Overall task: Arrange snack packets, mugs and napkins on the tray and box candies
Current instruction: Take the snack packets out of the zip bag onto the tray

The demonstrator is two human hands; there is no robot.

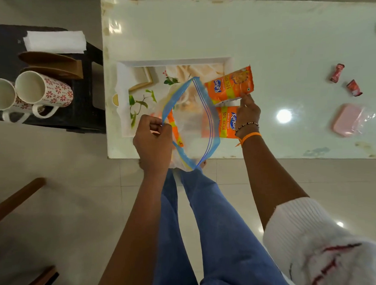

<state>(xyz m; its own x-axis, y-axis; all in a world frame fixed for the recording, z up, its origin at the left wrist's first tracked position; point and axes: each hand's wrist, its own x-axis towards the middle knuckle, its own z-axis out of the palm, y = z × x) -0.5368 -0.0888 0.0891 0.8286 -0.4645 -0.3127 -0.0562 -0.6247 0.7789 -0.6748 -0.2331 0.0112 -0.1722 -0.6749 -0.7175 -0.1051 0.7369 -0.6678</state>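
Two glossy orange snack packets (229, 83)

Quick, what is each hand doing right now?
Left hand: pinches the rim of the open zip bag.
Right hand: holds an orange snack packet over the tray.

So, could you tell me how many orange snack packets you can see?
3: one held in the right hand, one flat beneath it on the tray, one partly visible behind the zip bag. More may be hidden.
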